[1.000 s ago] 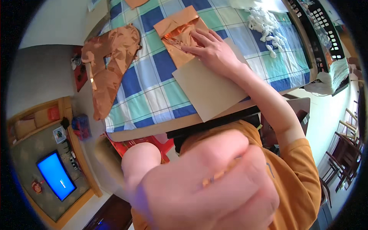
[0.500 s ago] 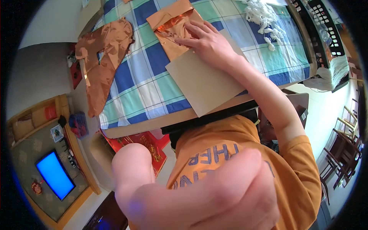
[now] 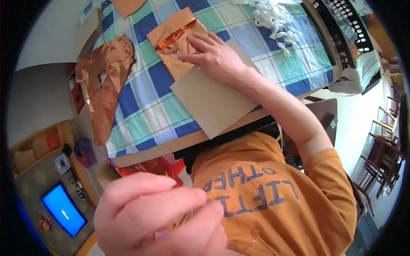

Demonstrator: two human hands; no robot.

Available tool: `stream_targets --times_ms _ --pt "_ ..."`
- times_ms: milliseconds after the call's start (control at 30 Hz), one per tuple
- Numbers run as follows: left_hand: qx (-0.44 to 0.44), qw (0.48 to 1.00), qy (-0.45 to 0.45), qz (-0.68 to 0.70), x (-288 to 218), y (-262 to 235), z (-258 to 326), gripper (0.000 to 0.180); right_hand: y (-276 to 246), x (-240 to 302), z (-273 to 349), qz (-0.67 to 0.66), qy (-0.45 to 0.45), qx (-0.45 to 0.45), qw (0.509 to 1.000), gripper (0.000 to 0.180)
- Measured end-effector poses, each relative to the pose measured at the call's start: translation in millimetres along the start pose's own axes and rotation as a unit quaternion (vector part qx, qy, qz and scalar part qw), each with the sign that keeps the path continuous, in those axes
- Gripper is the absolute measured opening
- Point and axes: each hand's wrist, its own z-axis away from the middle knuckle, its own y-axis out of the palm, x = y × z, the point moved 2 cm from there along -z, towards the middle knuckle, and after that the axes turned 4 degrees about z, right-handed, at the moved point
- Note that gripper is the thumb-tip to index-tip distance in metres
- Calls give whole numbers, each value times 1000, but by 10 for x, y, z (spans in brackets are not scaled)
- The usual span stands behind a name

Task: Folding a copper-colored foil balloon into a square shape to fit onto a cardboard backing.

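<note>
My right hand lies flat with its fingers stretched over a folded copper-coloured foil piece, crumpled and shiny in the middle. Beneath its palm and wrist is a plain greyish-beige card, overlapping the foil's near end and jutting past the table edge. Close to the camera at the lower left, my left hand has its fingers curled in; whether anything is inside cannot be seen. Left of the folded piece, a larger flat copper foil shape, wrinkled and with a slot, hangs partly over the table's left edge.
A blue, green and white checked cloth covers the table. Knotted white strands lie at the far right, next to a black perforated crate. Another copper piece lies at the far edge. A lit blue screen stands lower left.
My left hand has moved leftward from in front of my shirt, its fingers now facing the camera more. The whole view has shifted slightly. My right hand stays on the foil.
</note>
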Motion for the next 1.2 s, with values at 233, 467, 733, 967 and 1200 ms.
stream_targets --times_ms 233,467,733,967,1200 --pt "-49 988 -128 76 -157 85 -153 17 19 -86 51 28 8 5 1000 46" --pt "-50 998 37 30 12 193 -92 28 -4 -58 56 27 20 26 999 45" --pt "-73 997 -32 -5 -78 236 -120 23 21 -42 6 36 -3 19 999 45" --pt "-164 981 -105 2 -183 364 -112 21 43 -60 42 26 4 15 1000 46" --pt "9 1000 -13 7 0 47 -60 27 34 -78 41 23 0 16 1000 44"
